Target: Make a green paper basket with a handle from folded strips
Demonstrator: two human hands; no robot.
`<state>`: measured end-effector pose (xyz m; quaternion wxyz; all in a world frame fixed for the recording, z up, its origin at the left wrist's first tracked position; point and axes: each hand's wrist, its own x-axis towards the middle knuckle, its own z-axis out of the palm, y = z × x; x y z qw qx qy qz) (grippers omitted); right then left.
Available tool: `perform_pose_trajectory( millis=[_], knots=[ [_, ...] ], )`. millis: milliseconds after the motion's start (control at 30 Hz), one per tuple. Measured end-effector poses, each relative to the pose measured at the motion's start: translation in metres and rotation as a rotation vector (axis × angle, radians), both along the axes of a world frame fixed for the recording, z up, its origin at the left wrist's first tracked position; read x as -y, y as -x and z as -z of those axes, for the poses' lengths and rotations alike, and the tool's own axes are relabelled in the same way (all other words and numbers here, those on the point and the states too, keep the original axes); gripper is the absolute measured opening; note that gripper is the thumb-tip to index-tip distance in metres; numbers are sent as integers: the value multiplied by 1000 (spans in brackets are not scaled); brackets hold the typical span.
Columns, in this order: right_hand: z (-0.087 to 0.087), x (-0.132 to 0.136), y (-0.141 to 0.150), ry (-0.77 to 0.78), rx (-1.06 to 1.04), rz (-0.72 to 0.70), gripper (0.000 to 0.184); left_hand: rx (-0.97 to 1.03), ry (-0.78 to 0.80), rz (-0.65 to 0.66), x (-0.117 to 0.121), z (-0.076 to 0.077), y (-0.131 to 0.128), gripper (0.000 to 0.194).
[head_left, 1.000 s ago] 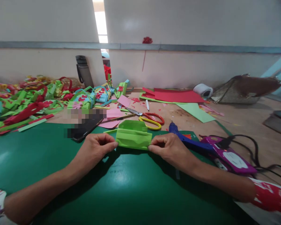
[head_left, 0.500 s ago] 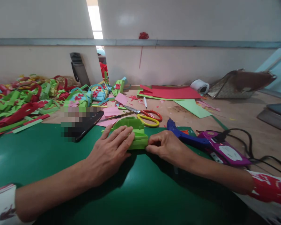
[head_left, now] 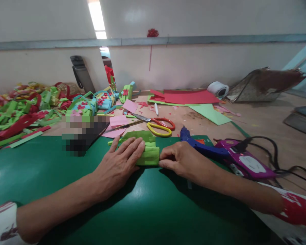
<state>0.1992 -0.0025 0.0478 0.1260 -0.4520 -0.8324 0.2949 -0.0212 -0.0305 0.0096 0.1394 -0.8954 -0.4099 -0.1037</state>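
Note:
A light-green folded paper piece (head_left: 148,157) lies on the green mat (head_left: 132,211) in front of me. My left hand (head_left: 124,154) rests flat over its left part, fingers stretched across the top and the thumb by the near edge. This covers much of the paper. Closed in a pinch, my right hand (head_left: 180,156) meets the right end of the paper with thumb and fingertips. Just behind the paper are scissors (head_left: 159,133) with one red and one yellow handle. A blue glue gun (head_left: 201,146) sits beyond my right hand.
The glue gun lies against a purple power strip (head_left: 244,160) with black cables. Red sheets (head_left: 191,96), a tape roll (head_left: 218,89) and a handbag (head_left: 260,86) stand farther back. Paper bags and strips (head_left: 28,109) pile up at left, near a grey bottle (head_left: 83,75) and a dark phone (head_left: 91,136).
The near flap of the green paper now lies smoother and flatter under my left hand. Both hands stay in nearly the same place; the view has shifted slightly.

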Motion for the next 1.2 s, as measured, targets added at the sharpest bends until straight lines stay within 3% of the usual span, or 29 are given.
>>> perform_pose_trajectory(
  millis=[367, 633, 867, 1000, 1067, 1133, 1200],
  knots=[
    [-7, 2, -5, -174, 19, 1, 17, 46, -49, 65, 1, -1, 3, 47],
    [-7, 3, 1, -59, 41, 27, 16, 111, -59, 98, -1, -3, 4, 50],
    [8, -1, 7, -3, -115, 75, 21, 140, -98, 52, -1, 2, -1, 49],
    [11, -4, 8, -13, -231, 111, 20, 264, -112, 33, 4, -11, 2, 48],
    [8, -6, 7, -22, -278, 154, 19, 448, -161, -49, 10, -22, 7, 39],
    [5, -7, 5, -26, -312, 189, 18, 678, -162, -244, 15, -33, 14, 23],
    [2, -7, 4, -21, -331, 216, 18, 890, -30, -440, 18, -39, 21, 12]
  ],
)
